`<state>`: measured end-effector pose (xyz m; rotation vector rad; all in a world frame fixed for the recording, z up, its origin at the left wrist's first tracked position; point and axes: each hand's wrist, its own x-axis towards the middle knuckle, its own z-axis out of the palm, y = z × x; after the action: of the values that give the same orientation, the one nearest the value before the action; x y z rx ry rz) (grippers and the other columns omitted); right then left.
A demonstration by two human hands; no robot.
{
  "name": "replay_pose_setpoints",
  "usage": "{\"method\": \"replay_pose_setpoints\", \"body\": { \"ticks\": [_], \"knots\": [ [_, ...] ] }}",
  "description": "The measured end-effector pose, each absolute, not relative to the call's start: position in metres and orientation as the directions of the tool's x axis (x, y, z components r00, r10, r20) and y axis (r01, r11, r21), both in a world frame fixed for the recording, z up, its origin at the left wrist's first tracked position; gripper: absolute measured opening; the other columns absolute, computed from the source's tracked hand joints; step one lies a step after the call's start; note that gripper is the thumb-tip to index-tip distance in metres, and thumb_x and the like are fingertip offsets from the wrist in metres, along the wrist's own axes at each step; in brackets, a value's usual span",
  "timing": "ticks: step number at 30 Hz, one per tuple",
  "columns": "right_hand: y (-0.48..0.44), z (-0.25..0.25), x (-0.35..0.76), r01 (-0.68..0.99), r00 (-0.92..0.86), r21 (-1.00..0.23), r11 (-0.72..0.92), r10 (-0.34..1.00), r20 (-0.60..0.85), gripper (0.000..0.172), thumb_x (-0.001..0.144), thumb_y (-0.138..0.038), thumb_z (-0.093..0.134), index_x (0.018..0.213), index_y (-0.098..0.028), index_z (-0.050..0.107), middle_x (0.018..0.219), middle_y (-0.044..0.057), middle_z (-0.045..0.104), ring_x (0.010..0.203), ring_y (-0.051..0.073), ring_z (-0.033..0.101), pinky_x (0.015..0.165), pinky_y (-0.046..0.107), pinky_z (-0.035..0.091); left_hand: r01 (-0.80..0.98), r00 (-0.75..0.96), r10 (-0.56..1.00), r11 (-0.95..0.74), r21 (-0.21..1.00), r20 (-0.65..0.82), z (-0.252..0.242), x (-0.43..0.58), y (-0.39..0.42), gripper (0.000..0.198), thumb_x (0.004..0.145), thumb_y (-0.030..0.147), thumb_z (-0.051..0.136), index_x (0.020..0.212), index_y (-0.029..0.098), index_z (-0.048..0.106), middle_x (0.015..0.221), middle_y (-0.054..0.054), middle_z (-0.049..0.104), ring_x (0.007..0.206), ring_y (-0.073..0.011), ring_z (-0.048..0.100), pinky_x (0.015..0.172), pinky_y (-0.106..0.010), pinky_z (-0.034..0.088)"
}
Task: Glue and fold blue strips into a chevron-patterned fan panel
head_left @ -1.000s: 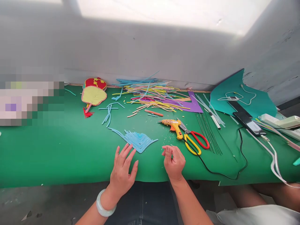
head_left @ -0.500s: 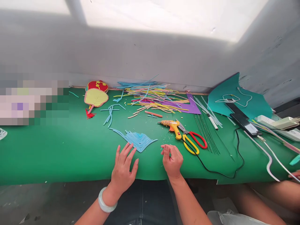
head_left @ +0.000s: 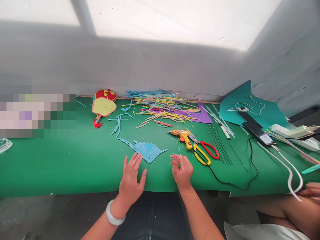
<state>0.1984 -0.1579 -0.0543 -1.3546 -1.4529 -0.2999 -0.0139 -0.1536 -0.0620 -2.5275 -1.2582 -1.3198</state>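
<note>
A light blue V-shaped piece of chenille stems [head_left: 150,151] lies flat on the green table, one long stem trailing from its left corner. My left hand [head_left: 131,175] rests palm down at its lower left edge, fingers outstretched and fingertips at the piece. It holds nothing. To the right of the piece, my right hand [head_left: 183,171] is on the table in a loose fist with the thumb over the curled fingers; nothing shows in it. A yellow hot glue gun [head_left: 183,135] lies just beyond that fist, next to scissors [head_left: 205,150] with one red and one yellow handle.
Coloured chenille stems [head_left: 162,103] are heaped by the wall, partly over a purple sheet [head_left: 206,115]. A yellow fan-shaped craft [head_left: 103,107] lies left. Thin wires [head_left: 217,143], a marker [head_left: 225,130], a power bank [head_left: 257,131] and a power strip [head_left: 297,135] are right. Another person's hand [head_left: 312,190] is at far right.
My hands keep almost the same pose and place. The view has shifted slightly. At far right the other person's hand and legs have moved, and the pale strip's end hangs differently.
</note>
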Motion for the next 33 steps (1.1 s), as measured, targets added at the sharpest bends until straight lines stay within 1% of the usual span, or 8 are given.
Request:
{"method": "replay_pose_setpoints", "body": {
  "ticks": [4,8,13,19,25,29,33],
  "knots": [
    [-0.1572,-0.0549,0.1987,0.828,0.226,-0.460,0.321,0.559,0.798,0.025,0.101,-0.022,0.049,0.081,-0.020,0.064,0.056,-0.003,0.061,0.053,0.013,0.057,0.059,0.026,0.046,0.672,0.248,0.673,-0.637,0.376,0.697,-0.0634,-0.0127,-0.1538,0.072,0.094,0.016,0.058,0.156,0.016,0.022,0.146,-0.020,0.052,0.143,-0.0299,0.044,0.118,-0.061,0.034],
    [-0.1571,-0.0557,0.1996,0.826,0.229,-0.464,0.321,0.561,0.796,0.025,0.100,-0.022,0.049,0.081,-0.020,0.064,0.056,-0.003,0.061,0.054,0.013,0.059,0.060,0.026,0.047,0.676,0.190,0.700,-0.602,0.425,0.689,-0.0633,-0.0111,-0.1542,0.074,0.096,0.019,0.057,0.158,0.017,0.016,0.150,-0.022,0.046,0.145,-0.0305,0.039,0.117,-0.062,0.035],
    [-0.1575,-0.0555,0.1995,0.823,0.234,-0.467,0.323,0.558,0.796,0.024,0.101,-0.022,0.049,0.081,-0.020,0.064,0.057,-0.003,0.061,0.054,0.012,0.058,0.060,0.026,0.047,0.683,0.167,0.704,-0.587,0.434,0.690,-0.0630,-0.0105,-0.1545,0.075,0.096,0.021,0.056,0.158,0.017,0.016,0.152,-0.022,0.044,0.147,-0.0310,0.037,0.118,-0.061,0.034],
    [-0.1572,-0.0544,0.1996,0.820,0.234,-0.468,0.329,0.554,0.799,0.023,0.101,-0.020,0.050,0.082,-0.020,0.063,0.057,-0.003,0.061,0.055,0.012,0.057,0.060,0.025,0.046,0.687,0.186,0.696,-0.597,0.415,0.694,-0.0633,-0.0105,-0.1542,0.075,0.095,0.019,0.057,0.158,0.016,0.017,0.150,-0.022,0.046,0.146,-0.0309,0.038,0.118,-0.061,0.034],
    [-0.1575,-0.0551,0.1997,0.821,0.236,-0.469,0.326,0.553,0.799,0.022,0.101,-0.020,0.051,0.082,-0.019,0.063,0.057,-0.003,0.061,0.055,0.012,0.057,0.060,0.025,0.046,0.690,0.191,0.690,-0.600,0.405,0.698,-0.0624,-0.0106,-0.1535,0.074,0.096,0.019,0.057,0.158,0.018,0.017,0.150,-0.021,0.046,0.146,-0.0309,0.038,0.118,-0.062,0.034],
    [-0.1577,-0.0549,0.1995,0.822,0.235,-0.466,0.326,0.551,0.801,0.023,0.101,-0.020,0.051,0.082,-0.019,0.064,0.057,-0.003,0.061,0.055,0.012,0.057,0.061,0.025,0.046,0.690,0.192,0.684,-0.604,0.399,0.703,-0.0628,-0.0111,-0.1536,0.075,0.095,0.018,0.057,0.158,0.016,0.018,0.149,-0.022,0.046,0.146,-0.0317,0.038,0.118,-0.062,0.034],
    [-0.1580,-0.0543,0.1993,0.821,0.236,-0.467,0.328,0.550,0.801,0.023,0.101,-0.020,0.050,0.082,-0.020,0.063,0.057,-0.003,0.061,0.055,0.012,0.057,0.060,0.025,0.046,0.697,0.189,0.682,-0.600,0.393,0.706,-0.0636,-0.0107,-0.1537,0.075,0.095,0.020,0.058,0.158,0.017,0.017,0.150,-0.021,0.047,0.145,-0.0322,0.039,0.116,-0.063,0.035]
  ]
}}
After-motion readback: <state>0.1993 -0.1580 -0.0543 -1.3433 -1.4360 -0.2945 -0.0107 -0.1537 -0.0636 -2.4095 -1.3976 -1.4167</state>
